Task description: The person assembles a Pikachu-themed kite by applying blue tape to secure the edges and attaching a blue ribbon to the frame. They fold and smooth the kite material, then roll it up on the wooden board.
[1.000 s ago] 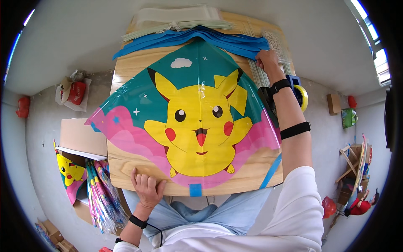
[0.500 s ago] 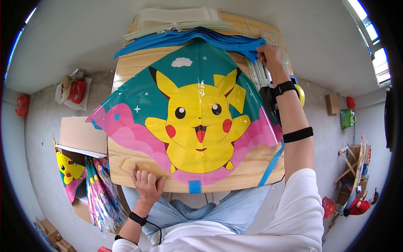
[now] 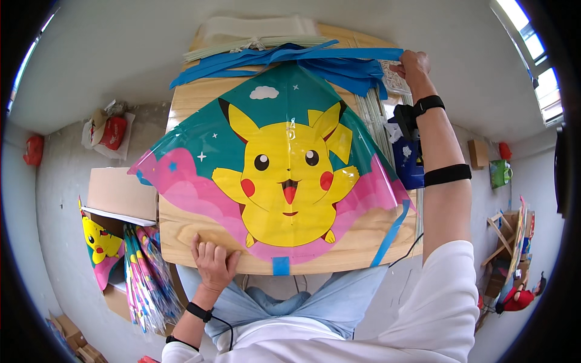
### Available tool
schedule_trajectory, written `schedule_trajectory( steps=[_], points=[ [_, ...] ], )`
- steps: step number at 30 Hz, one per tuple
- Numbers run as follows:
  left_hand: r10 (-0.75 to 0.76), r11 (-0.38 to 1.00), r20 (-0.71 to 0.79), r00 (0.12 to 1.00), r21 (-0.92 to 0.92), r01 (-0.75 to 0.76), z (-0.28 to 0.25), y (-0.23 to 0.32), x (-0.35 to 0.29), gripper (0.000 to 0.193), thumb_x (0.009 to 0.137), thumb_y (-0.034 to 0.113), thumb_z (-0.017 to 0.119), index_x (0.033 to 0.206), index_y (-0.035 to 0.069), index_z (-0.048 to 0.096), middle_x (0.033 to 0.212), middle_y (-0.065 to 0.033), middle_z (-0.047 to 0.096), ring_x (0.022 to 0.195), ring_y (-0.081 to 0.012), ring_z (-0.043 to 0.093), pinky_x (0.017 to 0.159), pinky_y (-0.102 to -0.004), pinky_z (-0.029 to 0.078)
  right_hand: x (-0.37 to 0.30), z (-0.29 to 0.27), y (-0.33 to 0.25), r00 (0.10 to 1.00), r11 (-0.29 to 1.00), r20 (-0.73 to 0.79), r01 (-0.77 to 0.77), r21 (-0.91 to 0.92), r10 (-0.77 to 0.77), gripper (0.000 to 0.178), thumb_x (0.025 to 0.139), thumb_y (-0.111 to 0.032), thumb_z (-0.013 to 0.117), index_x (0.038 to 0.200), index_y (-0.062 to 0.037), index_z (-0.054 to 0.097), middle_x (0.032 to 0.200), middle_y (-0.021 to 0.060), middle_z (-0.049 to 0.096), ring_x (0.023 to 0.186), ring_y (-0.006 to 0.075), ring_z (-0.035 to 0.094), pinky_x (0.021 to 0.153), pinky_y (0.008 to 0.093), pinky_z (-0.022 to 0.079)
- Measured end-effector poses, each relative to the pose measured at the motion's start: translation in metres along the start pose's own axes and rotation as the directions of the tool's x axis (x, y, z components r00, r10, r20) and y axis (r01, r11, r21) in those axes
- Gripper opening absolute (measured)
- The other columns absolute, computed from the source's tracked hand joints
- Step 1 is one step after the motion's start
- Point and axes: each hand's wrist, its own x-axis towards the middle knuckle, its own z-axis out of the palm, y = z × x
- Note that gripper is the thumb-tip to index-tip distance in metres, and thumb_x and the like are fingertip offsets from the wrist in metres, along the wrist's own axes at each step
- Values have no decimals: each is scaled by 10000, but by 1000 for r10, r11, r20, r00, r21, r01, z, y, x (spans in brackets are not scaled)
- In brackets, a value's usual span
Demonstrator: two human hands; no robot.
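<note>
A kite sail (image 3: pixel 290 206) with a yellow cartoon character on green and pink lies spread over the wooden table (image 3: pixel 187 233). My right hand (image 3: pixel 415 65), at the far right corner, pinches the end of a blue strip (image 3: pixel 357 53). That strip is drawn out taut from a heap of blue strips (image 3: pixel 236 64) along the kite's top point. My left hand (image 3: pixel 213 261) rests on the table's near edge, left of the kite's lower tip, fingers spread and holding nothing. Short blue pieces (image 3: pixel 281 266) lie at the near edge and along the right side (image 3: pixel 389 238).
Behind the heap lie thin pale rods (image 3: pixel 266 43) and clear plastic sleeves (image 3: pixel 257 25). A container of small pale pieces (image 3: pixel 396 78) and a blue box (image 3: pixel 407 158) sit at the right. An open carton (image 3: pixel 121 195) with wrapped kites (image 3: pixel 145 278) stands left of the table.
My right hand has moved right and slightly away from me, pulling one blue strip partly out of the heap. The heap has shifted a little. My left hand stays in place.
</note>
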Motion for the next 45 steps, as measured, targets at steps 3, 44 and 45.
schedule_trajectory(
  steps=[3, 44, 45],
  points=[
    [-9, 1000, 5, 1000, -10, 9, -2, 1, -2, 357, 868, 285, 768, 784, 69, 497, 788, -130, 436, 779, -353, 469, 1144, -621, 357, 22, -31, -10, 981, 996, -177, -72, 59, 82, 216, 998, -107, 586, 855, 34, 665, 695, 135, 744, 591, 170, 736, 439, 244, 510],
    [407, 583, 805, 432, -592, 556, -84, 159, -69, 147, 896, 118, 759, 918, -27, 751, 860, -57, 759, 904, -132, 706, 858, -290, 535, -479, -163, 174, 505, 482, 810, -812, 328, 298, 484, 968, -273, 767, 1277, 44, 572, 1021, 168, 694, 942, 266, 702, 865, 394, 580],
    [384, 702, 836, 391, -540, 464, -84, 156, -69, 179, 879, 100, 751, 978, -48, 738, 922, -52, 757, 931, -154, 706, 905, -304, 543, -477, -168, 173, 517, 563, 827, -760, 324, 222, 402, 968, -203, 756, 1253, 36, 602, 1008, 167, 700, 933, 254, 701, 853, 382, 578]
  ],
)
